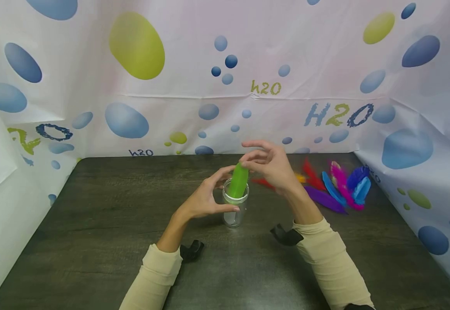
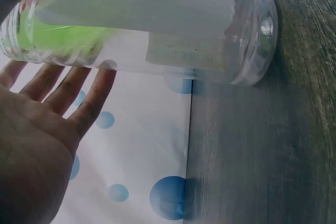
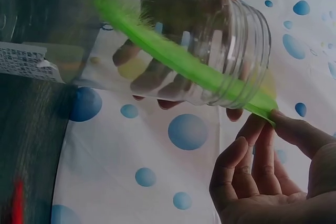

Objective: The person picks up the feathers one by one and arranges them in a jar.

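Observation:
A clear jar (image 1: 232, 218) without a lid stands upright on the dark table. My left hand (image 1: 203, 197) holds it near the top, thumb in front and fingers round the far side. Between right thumb and forefinger, my right hand (image 1: 276, 170) pinches the upper end of a green feather (image 1: 239, 180) just above the mouth. Most of the feather (image 3: 173, 56) lies inside the jar, as the right wrist view shows, with its thin end deep in. A pale label (image 2: 136, 3) covers part of the jar's side in the left wrist view.
Several colourful feathers, among them a purple feather (image 1: 325, 199) and a pink feather (image 1: 341, 181), lie on the table (image 1: 131, 215) right of the jar. Behind stands a white sheet (image 1: 186, 51) with blue and green spots, which also hangs at both sides.

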Action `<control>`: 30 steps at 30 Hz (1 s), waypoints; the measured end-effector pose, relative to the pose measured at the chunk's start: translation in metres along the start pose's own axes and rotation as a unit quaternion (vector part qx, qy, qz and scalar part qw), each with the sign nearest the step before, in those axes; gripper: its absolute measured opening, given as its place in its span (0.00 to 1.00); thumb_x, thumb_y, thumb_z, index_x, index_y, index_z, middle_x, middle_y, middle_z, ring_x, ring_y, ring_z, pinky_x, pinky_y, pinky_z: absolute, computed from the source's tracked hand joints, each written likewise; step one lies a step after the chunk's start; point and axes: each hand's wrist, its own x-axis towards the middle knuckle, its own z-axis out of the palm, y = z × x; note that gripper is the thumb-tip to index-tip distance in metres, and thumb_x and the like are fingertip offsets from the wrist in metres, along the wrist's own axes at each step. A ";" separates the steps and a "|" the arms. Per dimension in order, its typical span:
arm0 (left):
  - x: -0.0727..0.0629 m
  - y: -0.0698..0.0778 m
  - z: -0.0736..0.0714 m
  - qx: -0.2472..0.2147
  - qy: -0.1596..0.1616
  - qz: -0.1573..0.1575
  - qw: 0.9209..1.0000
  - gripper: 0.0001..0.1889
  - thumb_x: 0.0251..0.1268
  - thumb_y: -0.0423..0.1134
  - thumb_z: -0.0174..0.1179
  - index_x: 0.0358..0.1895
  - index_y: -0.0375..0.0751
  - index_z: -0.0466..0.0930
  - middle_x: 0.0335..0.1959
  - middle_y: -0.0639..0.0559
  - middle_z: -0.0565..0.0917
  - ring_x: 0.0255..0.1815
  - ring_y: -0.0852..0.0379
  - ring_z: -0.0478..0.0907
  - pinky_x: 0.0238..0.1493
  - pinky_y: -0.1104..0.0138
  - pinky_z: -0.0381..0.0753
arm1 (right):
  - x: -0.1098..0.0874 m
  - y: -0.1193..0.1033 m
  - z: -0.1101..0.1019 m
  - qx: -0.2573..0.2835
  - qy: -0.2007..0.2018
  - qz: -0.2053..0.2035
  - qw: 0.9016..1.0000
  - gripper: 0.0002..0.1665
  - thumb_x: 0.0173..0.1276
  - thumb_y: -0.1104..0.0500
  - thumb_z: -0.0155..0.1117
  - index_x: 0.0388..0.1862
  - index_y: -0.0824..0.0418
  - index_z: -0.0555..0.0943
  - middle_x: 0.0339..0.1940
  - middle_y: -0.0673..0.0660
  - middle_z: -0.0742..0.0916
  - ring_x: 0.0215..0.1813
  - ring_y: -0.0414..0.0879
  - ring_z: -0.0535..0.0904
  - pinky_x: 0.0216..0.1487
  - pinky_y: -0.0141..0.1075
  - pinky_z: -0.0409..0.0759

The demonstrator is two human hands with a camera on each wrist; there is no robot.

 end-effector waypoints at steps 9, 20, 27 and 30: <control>-0.001 0.002 0.000 -0.004 -0.001 -0.001 1.000 0.52 0.51 0.27 0.79 0.79 0.35 0.57 0.66 0.37 0.78 0.67 0.43 0.77 0.65 0.51 0.79 | -0.001 0.006 0.004 -0.001 -0.031 -0.002 1.000 0.26 0.70 0.75 0.65 0.67 0.74 0.74 0.36 0.50 0.90 0.42 0.45 0.89 0.43 0.38 0.86; -0.002 -0.002 0.000 -0.004 0.002 0.001 1.000 0.52 0.51 0.26 0.78 0.79 0.35 0.58 0.68 0.37 0.77 0.68 0.43 0.76 0.65 0.50 0.78 | 0.000 0.008 0.007 -0.022 -0.035 -0.001 0.999 0.25 0.70 0.73 0.67 0.66 0.71 0.77 0.38 0.51 0.91 0.45 0.46 0.89 0.46 0.40 0.86; -0.002 -0.002 0.000 -0.012 0.007 0.002 1.000 0.52 0.49 0.25 0.79 0.79 0.34 0.58 0.65 0.34 0.78 0.64 0.43 0.78 0.63 0.47 0.79 | 0.004 0.002 0.004 -0.042 -0.015 -0.005 0.999 0.25 0.70 0.71 0.68 0.65 0.68 0.79 0.36 0.48 0.90 0.44 0.52 0.89 0.39 0.39 0.86; -0.001 -0.002 0.000 -0.013 0.006 0.010 1.000 0.52 0.49 0.25 0.79 0.79 0.34 0.59 0.63 0.35 0.79 0.63 0.44 0.79 0.62 0.47 0.79 | 0.004 0.000 -0.001 -0.045 -0.006 -0.004 0.999 0.25 0.70 0.71 0.68 0.65 0.68 0.78 0.37 0.47 0.90 0.43 0.49 0.89 0.40 0.37 0.86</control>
